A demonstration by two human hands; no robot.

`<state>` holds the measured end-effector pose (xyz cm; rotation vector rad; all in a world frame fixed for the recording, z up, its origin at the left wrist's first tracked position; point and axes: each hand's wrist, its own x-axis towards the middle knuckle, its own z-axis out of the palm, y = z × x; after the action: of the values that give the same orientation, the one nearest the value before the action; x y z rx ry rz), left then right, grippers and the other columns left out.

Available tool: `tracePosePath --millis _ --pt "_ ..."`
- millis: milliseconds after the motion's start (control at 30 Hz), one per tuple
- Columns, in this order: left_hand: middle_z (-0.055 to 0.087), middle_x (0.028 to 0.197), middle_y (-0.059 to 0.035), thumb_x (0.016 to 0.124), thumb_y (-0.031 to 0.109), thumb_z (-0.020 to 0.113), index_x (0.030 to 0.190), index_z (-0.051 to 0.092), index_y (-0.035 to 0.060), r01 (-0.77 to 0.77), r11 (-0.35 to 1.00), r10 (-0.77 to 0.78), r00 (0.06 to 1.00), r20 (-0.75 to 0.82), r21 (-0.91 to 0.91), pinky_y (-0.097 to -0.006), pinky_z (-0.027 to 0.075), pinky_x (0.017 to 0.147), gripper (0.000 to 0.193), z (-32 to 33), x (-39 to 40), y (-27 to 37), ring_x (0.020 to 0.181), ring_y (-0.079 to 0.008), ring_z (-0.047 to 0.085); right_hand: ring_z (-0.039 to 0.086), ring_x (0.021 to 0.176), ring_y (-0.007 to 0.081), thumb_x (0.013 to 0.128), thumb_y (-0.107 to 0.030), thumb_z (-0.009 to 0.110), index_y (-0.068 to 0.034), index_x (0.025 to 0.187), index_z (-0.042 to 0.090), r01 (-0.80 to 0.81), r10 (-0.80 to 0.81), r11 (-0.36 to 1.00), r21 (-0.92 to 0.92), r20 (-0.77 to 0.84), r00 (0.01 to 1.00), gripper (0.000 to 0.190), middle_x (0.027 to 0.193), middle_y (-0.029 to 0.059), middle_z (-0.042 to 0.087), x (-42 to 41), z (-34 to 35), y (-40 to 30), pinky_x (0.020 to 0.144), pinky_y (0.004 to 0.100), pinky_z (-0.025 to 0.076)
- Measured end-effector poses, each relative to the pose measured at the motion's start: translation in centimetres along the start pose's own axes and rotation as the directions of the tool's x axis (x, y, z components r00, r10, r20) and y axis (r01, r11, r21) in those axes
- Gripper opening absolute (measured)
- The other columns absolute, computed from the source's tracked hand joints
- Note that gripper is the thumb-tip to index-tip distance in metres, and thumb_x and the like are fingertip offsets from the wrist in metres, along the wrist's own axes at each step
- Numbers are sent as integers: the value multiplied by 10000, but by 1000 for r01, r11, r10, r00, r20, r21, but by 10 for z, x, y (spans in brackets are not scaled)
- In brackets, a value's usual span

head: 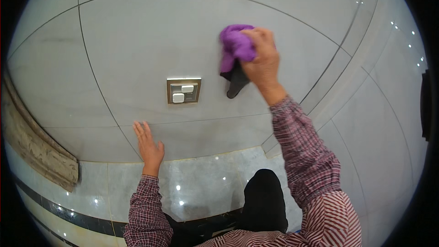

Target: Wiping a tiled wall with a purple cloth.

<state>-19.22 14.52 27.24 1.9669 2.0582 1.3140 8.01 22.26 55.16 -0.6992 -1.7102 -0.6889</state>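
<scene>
A bunched purple cloth [238,43] with a dark grey part hanging below it is gripped in my right hand [264,58], against the grey tiled wall [137,41]. To the left of the cloth and lower, a metal-framed wall socket plate [169,91] holds two white plugs or covers [178,98]. My left hand [149,147] rests flat on the lower wall, fingers spread and pointing up, holding nothing. It is below and to the left of the socket plate.
Glossy floor tiles [195,188] with a dark border band meet the wall's foot. A patterned curtain or fabric-like piece [51,157] hangs at the left. A wall corner [329,75] stands at the right, with a dark object [425,106] at the far right rim. My dark-clad knee [265,199] is below.
</scene>
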Motion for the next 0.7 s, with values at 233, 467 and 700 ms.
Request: tracePosePath --millis 233,467,700 --pt "41 1519 -265 682 -25 617 1472 141 34 -22 1000 22 1000 -15 11 -437 164 1130 924 -5 -3 -9 1408 -427 56 585 893 282 646 -42 691 -133 969 630 -31 44 999 -35 495 868 341 979 84 555 -161 14 -4 709 378 508" --pt "54 1527 -244 685 -16 620 1474 149 48 -38 998 38 999 -5 46 -423 269 1088 921 2 -3 -8 1416 -402 64 582 921 323 702 -80 670 -106 1042 598 -319 337 940 -118 197 920 348 980 119 570 -145 -58 64 752 391 497" --pt "40 1519 -263 694 19 637 1470 126 25 -13 998 16 999 -43 61 -432 284 1083 930 9 0 -6 1411 -421 42 576 909 331 708 -96 665 -127 1026 601 -178 182 972 -151 16 983 325 1025 133 528 -97 4 31 738 406 497"
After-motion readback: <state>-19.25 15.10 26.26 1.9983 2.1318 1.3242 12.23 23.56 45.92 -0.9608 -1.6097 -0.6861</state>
